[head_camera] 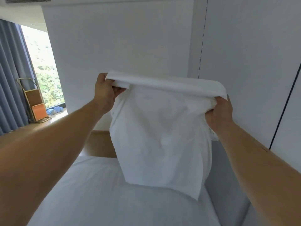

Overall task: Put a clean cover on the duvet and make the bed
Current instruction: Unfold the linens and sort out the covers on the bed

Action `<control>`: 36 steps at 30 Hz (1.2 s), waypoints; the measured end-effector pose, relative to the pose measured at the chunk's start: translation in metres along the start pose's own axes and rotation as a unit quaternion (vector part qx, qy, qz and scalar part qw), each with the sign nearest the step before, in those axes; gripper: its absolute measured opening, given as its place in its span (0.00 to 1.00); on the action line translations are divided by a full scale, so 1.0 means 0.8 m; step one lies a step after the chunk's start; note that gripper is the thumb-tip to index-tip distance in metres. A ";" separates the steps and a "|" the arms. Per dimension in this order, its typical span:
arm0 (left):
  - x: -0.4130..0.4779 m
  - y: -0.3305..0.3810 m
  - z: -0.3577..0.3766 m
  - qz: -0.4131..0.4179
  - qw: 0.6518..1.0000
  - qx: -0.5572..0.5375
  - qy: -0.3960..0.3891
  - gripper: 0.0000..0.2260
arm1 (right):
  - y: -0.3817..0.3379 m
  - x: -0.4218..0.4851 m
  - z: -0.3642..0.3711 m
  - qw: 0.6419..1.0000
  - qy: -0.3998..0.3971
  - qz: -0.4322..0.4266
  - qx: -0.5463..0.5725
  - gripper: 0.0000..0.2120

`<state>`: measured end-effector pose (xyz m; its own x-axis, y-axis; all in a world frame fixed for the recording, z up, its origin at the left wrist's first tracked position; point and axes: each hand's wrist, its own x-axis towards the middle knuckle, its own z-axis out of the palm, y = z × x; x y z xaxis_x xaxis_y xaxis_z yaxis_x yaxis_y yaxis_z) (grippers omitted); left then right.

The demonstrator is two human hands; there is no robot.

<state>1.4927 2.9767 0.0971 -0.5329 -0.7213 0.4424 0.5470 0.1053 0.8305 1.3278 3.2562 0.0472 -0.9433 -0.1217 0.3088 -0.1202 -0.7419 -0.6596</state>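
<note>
Arms outstretched, your left hand (104,91) and right hand (219,114) hold up the white pillowcase (159,136), fingers curled round its top corners.

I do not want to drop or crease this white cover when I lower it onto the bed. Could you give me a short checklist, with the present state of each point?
1. Left hand grips one top corner of the white cover: ok.
2. Right hand grips the other top corner: ok.
3. Top edge stretched between the hands, not sagging: ok.
4. Cover hangs free, lower corner off the bed: cannot tell, the corner overlaps the bed in this view.
5. Bed surface below smooth, with nothing lying on it: ok where visible.
6. Cover filled evenly inside: cannot tell.
</note>
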 end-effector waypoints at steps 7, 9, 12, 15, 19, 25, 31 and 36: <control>-0.135 -0.168 -0.119 -0.143 0.967 0.211 0.012 0.04 | 0.073 -0.099 -0.159 0.962 -0.006 0.091 -0.256 0.12; -0.188 -0.212 -0.159 -0.178 0.925 0.334 -0.022 0.06 | 0.097 -0.137 -0.210 0.930 -0.008 0.131 -0.345 0.09; -0.271 -0.255 -0.218 -0.195 0.829 0.510 -0.120 0.05 | 0.125 -0.182 -0.293 0.823 -0.067 0.187 -0.531 0.04; -0.350 -0.283 -0.273 -0.209 0.684 0.644 -0.271 0.06 | 0.138 -0.234 -0.375 0.602 -0.213 0.232 -0.734 0.04; -0.451 -0.307 -0.313 -0.165 0.523 0.719 -0.427 0.07 | 0.144 -0.326 -0.460 0.438 -0.306 0.294 -0.793 0.09; -0.570 -0.327 -0.353 -0.163 0.416 0.710 -0.544 0.11 | 0.157 -0.463 -0.549 0.393 -0.356 0.313 -0.788 0.08; -0.651 -0.365 -0.398 -0.184 0.378 0.697 -0.581 0.16 | 0.174 -0.575 -0.585 0.345 -0.328 0.286 -0.831 0.16; -0.676 -0.408 -0.417 -0.322 0.320 0.661 -0.597 0.17 | 0.200 -0.618 -0.597 0.261 -0.334 0.441 -0.791 0.18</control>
<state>1.8177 3.1039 -0.5264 -0.5594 -0.1920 -0.8064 -0.2557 0.9653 -0.0525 1.6269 3.5123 -0.5385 -0.6198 -0.2650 -0.7387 -0.4228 0.9057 0.0298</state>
